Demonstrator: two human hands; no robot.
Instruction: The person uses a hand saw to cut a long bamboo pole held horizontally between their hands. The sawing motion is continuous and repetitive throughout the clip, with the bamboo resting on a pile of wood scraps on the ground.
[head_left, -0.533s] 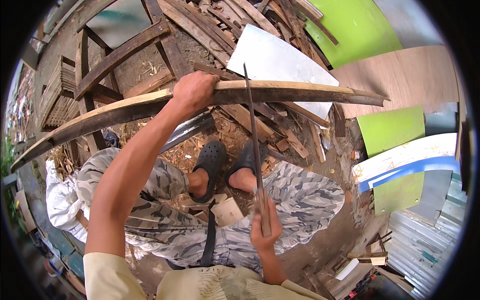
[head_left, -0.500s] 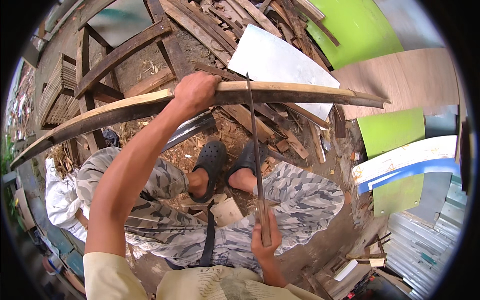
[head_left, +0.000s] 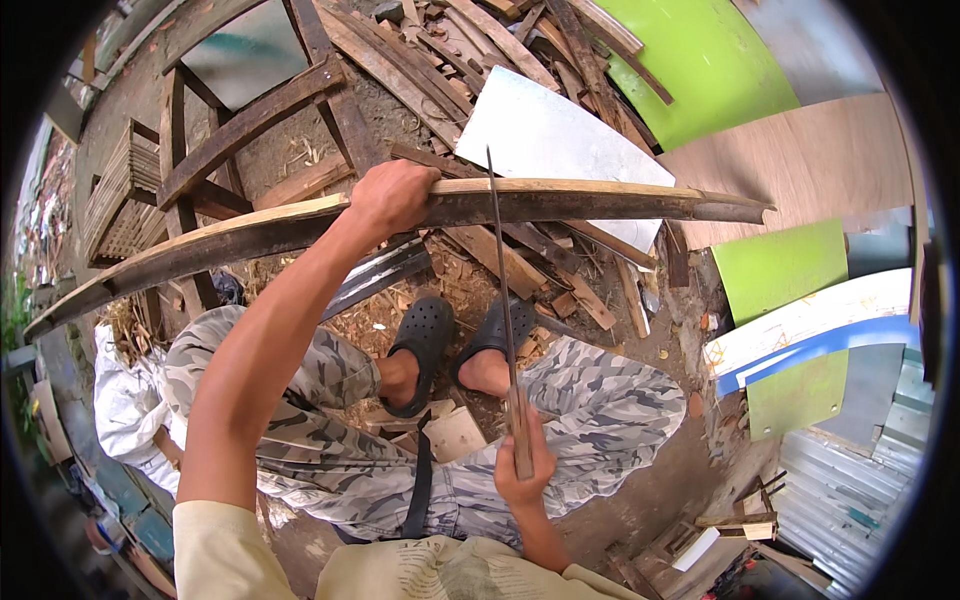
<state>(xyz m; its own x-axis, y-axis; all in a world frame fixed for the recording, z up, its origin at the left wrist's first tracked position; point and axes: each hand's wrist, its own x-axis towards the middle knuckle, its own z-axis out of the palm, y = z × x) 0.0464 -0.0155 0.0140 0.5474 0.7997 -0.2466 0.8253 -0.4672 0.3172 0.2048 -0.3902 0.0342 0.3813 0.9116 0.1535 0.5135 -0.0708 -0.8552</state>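
Note:
A long, curved split bamboo pole (head_left: 590, 207) lies crosswise in front of me, its narrow cut edge pale and its broad face dark brown. My left hand (head_left: 392, 196) is wrapped over its top edge near the middle. In my right hand (head_left: 540, 460), close to my lap, is the wooden handle of a machete (head_left: 503, 270). The long blade shows edge-on, pointing away from me, and crosses the bamboo just right of my left hand. Whether the blade touches the bamboo, I cannot tell.
A dark wooden frame (head_left: 255, 130) stands at far left, beside a slatted wooden piece (head_left: 120, 195). Scrap wood and a white panel (head_left: 560, 130) lie ahead. Green sheets (head_left: 785, 265), plywood (head_left: 800, 160) and corrugated metal (head_left: 840, 500) are at right. My dark clogs (head_left: 425, 345) rest among wood chips.
The bamboo has rolled slightly, showing more of its dark face. My right hand and the machete handle have shifted a little left. The whole view has moved slightly.

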